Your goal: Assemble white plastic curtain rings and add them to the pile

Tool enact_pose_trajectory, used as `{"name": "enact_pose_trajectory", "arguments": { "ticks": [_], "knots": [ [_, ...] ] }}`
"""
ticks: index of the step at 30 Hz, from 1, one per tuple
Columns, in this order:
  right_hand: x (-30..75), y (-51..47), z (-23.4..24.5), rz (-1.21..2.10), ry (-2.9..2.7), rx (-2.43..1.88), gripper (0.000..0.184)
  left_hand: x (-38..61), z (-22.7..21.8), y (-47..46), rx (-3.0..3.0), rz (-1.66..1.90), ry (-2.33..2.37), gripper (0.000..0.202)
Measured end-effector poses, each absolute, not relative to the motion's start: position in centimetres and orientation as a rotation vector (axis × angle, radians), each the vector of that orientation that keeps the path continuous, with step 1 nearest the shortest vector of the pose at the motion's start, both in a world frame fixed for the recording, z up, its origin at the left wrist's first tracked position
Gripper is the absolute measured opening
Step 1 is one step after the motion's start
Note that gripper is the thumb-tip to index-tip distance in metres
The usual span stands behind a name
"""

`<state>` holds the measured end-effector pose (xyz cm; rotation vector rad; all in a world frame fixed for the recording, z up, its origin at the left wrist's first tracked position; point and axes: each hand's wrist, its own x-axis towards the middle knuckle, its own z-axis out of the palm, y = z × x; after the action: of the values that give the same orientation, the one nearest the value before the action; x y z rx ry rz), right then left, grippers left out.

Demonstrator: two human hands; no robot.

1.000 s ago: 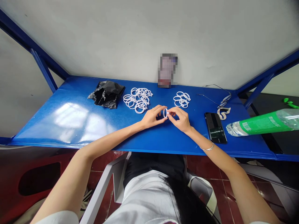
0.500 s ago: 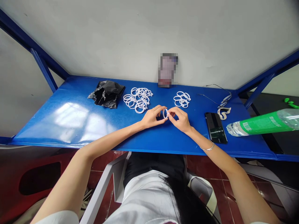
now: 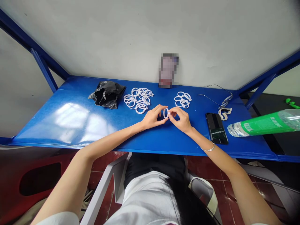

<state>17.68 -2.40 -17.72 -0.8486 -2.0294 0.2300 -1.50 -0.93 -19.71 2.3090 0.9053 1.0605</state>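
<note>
Between my two hands a white plastic ring (image 3: pixel 165 113) is held on edge, a little above the blue table (image 3: pixel 131 134). My left hand (image 3: pixel 153 117) grips the ring's left side between thumb and fingertips. With thumb and forefinger, my right hand (image 3: pixel 180 119) pinches a small part at the ring's right side; the fingers partly hide it. A larger heap of white rings (image 3: pixel 139 99) with small eyelets lies beyond my left hand. Beyond my right hand sits a smaller group of similar white rings (image 3: pixel 182 100).
A crumpled black plastic bag (image 3: pixel 107 94) lies at the back left. Against the wall leans a blurred upright object (image 3: pixel 167 71). To the right are eyeglasses (image 3: pixel 226 99), a phone (image 3: pixel 217 128), a cream-coloured cut-out piece (image 3: pixel 224 114) and a green-labelled bottle (image 3: pixel 264 123) lying on its side.
Both hands stay in place on the ring; at most it has shifted very slightly. The ring groups and other objects have not moved.
</note>
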Motion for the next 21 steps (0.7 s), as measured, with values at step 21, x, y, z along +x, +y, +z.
{"name": "enact_pose_trajectory", "arguments": {
  "ticks": [21],
  "knots": [
    [17.64, -2.08, -17.76, 0.142, -2.078, -1.017, 0.011, -1.63, -19.56, -0.79, 2.273, 1.349, 0.904, 0.040]
  ]
}}
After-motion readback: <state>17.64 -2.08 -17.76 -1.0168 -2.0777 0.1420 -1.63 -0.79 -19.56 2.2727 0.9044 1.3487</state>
